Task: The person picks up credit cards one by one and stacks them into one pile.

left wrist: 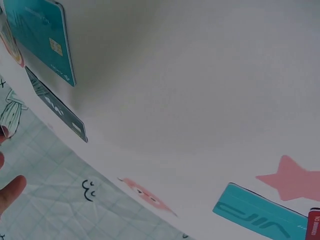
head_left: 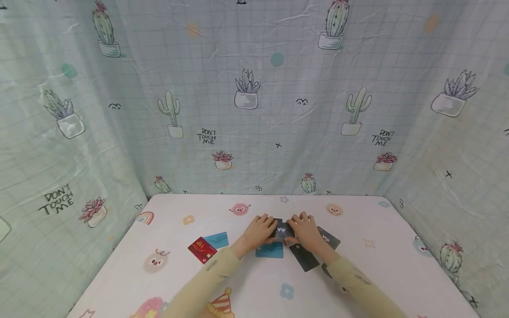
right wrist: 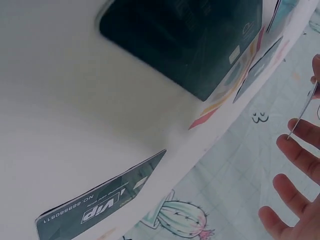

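Observation:
Both hands meet over the middle of the table at a dark grey VIP card (head_left: 284, 230). My left hand (head_left: 259, 230) holds its left side, and my right hand (head_left: 305, 230) pinches its right side. The right wrist view shows the card edge-on (right wrist: 301, 117) between the thumb side and fingers (right wrist: 297, 150). Only a few left fingertips (left wrist: 11, 194) enter the left wrist view. Just below the hands lies a teal VIP card (head_left: 269, 250). Behind it, a second dark card (left wrist: 57, 106) lies flat, partly hidden by the left hand in the head view.
A black card (head_left: 305, 258) and a dark VIP card (head_left: 329, 238) lie around the right forearm. To the left, a red VIP card (head_left: 202, 250) overlaps a teal card (head_left: 217, 240). A printed cloth covers the table (head_left: 179, 282); cactus-patterned curtains (head_left: 254, 168) stand behind and beside it.

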Demonstrator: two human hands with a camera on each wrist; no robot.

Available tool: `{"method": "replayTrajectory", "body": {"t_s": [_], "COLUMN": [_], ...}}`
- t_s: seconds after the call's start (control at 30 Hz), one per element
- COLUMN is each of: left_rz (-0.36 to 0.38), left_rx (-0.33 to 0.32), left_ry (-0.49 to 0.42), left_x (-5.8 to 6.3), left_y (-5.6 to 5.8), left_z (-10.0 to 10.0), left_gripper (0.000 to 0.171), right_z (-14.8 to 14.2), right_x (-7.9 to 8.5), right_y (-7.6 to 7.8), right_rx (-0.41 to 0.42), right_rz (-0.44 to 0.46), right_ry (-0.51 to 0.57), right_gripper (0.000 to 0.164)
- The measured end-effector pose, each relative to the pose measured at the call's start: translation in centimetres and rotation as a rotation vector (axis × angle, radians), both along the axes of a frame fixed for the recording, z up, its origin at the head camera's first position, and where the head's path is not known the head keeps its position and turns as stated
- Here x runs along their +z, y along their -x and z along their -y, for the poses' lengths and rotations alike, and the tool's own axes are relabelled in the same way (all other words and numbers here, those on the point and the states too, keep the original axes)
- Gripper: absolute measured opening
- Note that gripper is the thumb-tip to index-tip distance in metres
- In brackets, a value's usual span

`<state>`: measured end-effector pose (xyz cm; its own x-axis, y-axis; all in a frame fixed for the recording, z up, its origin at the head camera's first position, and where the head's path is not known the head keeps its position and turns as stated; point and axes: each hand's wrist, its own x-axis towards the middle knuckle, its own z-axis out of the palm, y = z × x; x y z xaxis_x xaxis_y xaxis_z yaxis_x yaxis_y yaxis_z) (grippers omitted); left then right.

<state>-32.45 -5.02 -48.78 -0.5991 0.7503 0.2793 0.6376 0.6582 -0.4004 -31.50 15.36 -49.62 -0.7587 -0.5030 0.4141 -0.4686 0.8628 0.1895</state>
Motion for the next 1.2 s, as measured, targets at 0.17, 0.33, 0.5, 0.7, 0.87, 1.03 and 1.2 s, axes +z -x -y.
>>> {"method": "replayTrajectory", "body": {"t_s": [0.17,0.33,0.5,0.7,0.87,1.03,1.2], "left_rz": [-0.011,-0.009,0.013,-0.006,-0.026,-0.059,-0.049], "left_rx": [-0.001,-0.013,0.005,0.006,-0.025,-0.048,-0.024], "left_ry": [-0.014,-0.040,-0.053,-0.052,-0.079,-0.100,-0.082], "left_x": [0.0,0.0,0.1,0.0,-0.2,-0.4,-0.7], "left_y": [-0.8,-1.6,-2.5,-3.2,-3.5,-3.8,-4.0], "left_z": [0.3,0.7,1.1,1.7,2.2,2.8,3.3], "left_gripper": [0.055,0.056,0.056,0.055,0.055,0.056,0.054], "right_z": [0.3,0.3,0.3,0.6,0.8,0.9,1.1], "right_x": [0.3,0.4,0.3,0.3,0.4,0.3,0.0], "right_y": [-0.9,-2.0,-2.7,-3.2,-3.5,-3.7,-3.8], "right_rx": [-0.002,0.004,0.021,0.063,0.124,0.148,0.149], "right_rz": [0.024,0.011,0.028,0.046,0.015,-0.025,-0.004], "right_ry": [0.036,0.065,0.076,0.113,0.154,0.168,0.184], "right_gripper": [0.058,0.057,0.057,0.058,0.057,0.056,0.055]}}
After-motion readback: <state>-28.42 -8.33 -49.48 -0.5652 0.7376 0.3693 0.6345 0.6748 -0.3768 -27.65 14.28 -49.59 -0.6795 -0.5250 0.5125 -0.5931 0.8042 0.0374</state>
